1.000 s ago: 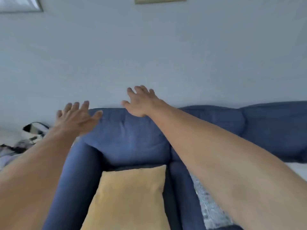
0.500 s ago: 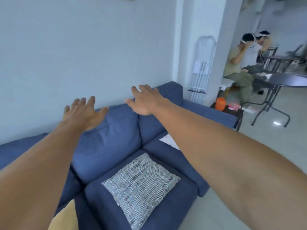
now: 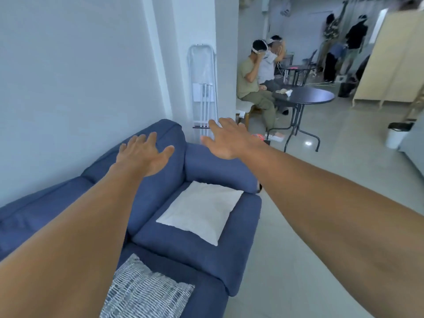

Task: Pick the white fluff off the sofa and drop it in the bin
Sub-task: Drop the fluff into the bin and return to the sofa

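Note:
A blue sofa (image 3: 197, 251) runs from the lower left to the middle. Both my arms stretch out over it. My left hand (image 3: 143, 154) hovers in front of the end back cushion with fingers spread and holds nothing. My right hand (image 3: 226, 140) is flat and spread above the sofa's far armrest, also with nothing in it. A white bin (image 3: 396, 135) with a dark liner stands on the floor far right. I cannot make out any loose white fluff on the sofa.
A white cushion (image 3: 202, 211) lies on the end seat and a grey patterned cushion (image 3: 142, 292) on the nearer seat. A round black table (image 3: 305, 95), seated people (image 3: 250, 81) and a folded white rack (image 3: 203, 88) stand beyond. Pale tiled floor (image 3: 309, 226) spreads right.
The view has swung right along the sofa, from the yellow cushion past the patterned one to the white cushion and the room beyond. Both hands stay spread and hold nothing.

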`<state>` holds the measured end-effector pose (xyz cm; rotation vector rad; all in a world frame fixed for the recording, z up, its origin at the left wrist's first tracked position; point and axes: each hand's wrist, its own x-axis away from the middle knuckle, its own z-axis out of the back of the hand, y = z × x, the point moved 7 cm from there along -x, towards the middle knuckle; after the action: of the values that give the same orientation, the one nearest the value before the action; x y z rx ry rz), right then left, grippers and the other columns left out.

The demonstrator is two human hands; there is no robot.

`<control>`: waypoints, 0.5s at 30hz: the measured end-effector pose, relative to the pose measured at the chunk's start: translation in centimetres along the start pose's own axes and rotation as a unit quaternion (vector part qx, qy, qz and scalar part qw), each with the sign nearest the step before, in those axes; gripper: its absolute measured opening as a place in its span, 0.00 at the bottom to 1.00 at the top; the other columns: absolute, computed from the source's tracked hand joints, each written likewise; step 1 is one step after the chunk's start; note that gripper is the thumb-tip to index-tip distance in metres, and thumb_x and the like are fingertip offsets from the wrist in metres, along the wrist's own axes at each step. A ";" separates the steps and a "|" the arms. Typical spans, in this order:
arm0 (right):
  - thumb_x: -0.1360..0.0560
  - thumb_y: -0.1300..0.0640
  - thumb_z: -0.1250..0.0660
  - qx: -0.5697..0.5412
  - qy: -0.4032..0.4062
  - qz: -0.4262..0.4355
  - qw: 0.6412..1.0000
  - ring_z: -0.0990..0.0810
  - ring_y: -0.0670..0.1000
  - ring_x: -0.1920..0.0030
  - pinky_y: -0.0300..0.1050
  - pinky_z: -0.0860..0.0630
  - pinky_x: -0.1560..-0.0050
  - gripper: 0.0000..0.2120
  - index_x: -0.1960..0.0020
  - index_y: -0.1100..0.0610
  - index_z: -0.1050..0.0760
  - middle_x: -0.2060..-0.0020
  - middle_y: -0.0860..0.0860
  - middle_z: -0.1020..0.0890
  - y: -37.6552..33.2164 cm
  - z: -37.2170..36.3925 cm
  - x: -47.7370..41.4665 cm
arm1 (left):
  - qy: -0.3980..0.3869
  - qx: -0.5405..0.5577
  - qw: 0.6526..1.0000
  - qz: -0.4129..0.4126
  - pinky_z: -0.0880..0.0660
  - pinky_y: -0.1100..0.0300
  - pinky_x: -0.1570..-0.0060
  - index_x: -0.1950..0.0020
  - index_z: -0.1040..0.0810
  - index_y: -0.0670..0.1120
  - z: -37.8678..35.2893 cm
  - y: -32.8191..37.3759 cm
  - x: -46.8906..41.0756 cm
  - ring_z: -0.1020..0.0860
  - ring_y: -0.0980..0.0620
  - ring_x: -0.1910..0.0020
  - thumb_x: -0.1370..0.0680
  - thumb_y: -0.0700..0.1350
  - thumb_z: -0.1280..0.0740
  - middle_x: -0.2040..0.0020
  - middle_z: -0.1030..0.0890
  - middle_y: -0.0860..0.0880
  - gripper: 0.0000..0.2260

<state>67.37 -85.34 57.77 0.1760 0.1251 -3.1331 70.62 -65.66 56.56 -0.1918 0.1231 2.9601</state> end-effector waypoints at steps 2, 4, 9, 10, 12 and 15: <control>0.19 0.40 0.54 0.005 0.001 -0.029 1.000 0.51 0.57 0.23 0.58 0.50 0.26 0.31 0.21 0.55 0.52 0.23 0.57 0.48 3.5 -0.5 -1.1 | -0.007 0.002 1.000 -0.027 0.44 0.45 0.28 0.21 0.47 0.47 -0.9 2.9 -2.6 0.44 0.44 0.24 0.20 0.64 0.50 0.23 0.40 0.46 0.33; 0.19 0.40 0.54 0.013 0.005 -0.055 0.998 0.49 0.58 0.24 0.60 0.47 0.27 0.31 0.22 0.55 0.50 0.23 0.58 0.45 6.8 -1.0 -2.5 | -0.016 0.010 0.999 -0.051 0.45 0.45 0.28 0.21 0.46 0.47 -2.1 5.8 -5.2 0.44 0.44 0.24 0.20 0.63 0.50 0.23 0.39 0.45 0.32; 0.20 0.40 0.52 0.003 0.014 -0.108 0.994 0.41 0.59 0.27 0.59 0.40 0.31 0.30 0.25 0.57 0.43 0.28 0.58 0.36 13.2 -2.2 -6.9 | -0.037 0.013 0.994 -0.101 0.44 0.45 0.28 0.22 0.43 0.46 -5.3 10.9 -12.0 0.44 0.44 0.24 0.20 0.62 0.49 0.24 0.38 0.45 0.30; 0.20 0.40 0.52 0.000 0.014 -0.117 0.993 0.40 0.59 0.27 0.59 0.39 0.31 0.30 0.26 0.57 0.42 0.28 0.58 0.35 14.1 -2.6 -7.9 | -0.041 0.016 0.993 -0.109 0.44 0.45 0.28 0.22 0.43 0.46 -5.9 11.6 -13.8 0.44 0.45 0.24 0.20 0.62 0.49 0.24 0.38 0.45 0.31; 0.20 0.41 0.51 -0.009 0.010 -0.130 0.991 0.40 0.59 0.27 0.58 0.40 0.30 0.29 0.25 0.57 0.42 0.28 0.58 0.35 15.5 -3.5 -9.8 | -0.054 0.021 0.992 -0.115 0.44 0.44 0.28 0.22 0.44 0.46 -7.1 12.7 -16.6 0.44 0.45 0.24 0.20 0.63 0.49 0.24 0.38 0.45 0.31; 0.20 0.41 0.50 -0.019 -0.001 -0.148 0.989 0.41 0.60 0.27 0.57 0.41 0.29 0.29 0.24 0.55 0.44 0.27 0.58 0.37 17.5 -5.5 -11.9 | -0.077 0.019 0.989 -0.126 0.45 0.45 0.29 0.21 0.45 0.46 -9.1 14.3 -19.8 0.44 0.44 0.24 0.19 0.62 0.49 0.23 0.39 0.45 0.31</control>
<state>79.87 -102.36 52.30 0.1686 0.2323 -3.4232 88.53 -83.81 51.27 0.0265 0.1260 2.7051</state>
